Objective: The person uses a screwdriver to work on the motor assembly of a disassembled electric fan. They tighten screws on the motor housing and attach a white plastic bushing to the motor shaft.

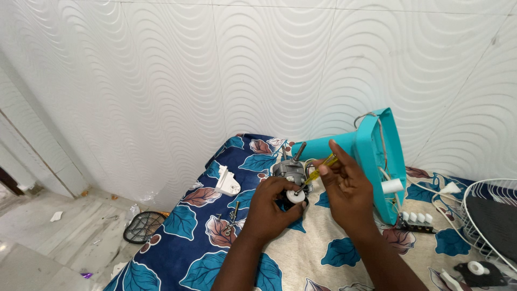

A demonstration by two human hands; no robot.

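Teal fan housing [371, 156], on its side on the leaf-print bed [226, 253]. Beside it, grey fan motor [289, 172], left hand [272, 210] clasped round it. Right hand [344, 186] pinches yellow screwdriver [318, 173], tip at motor's white cap [295, 196]: fastener work likely underway; steady turning needed.

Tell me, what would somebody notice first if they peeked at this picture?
Probably the bright turquoise fan base, lying tipped on its side against the wavy white wall at the right. In the middle, the left hand steadies a small grey motor on the leaf-patterned blue cloth, while the right hand pokes a yellow-handled screwdriver at it. A white wire fan guard sits at the far right edge.
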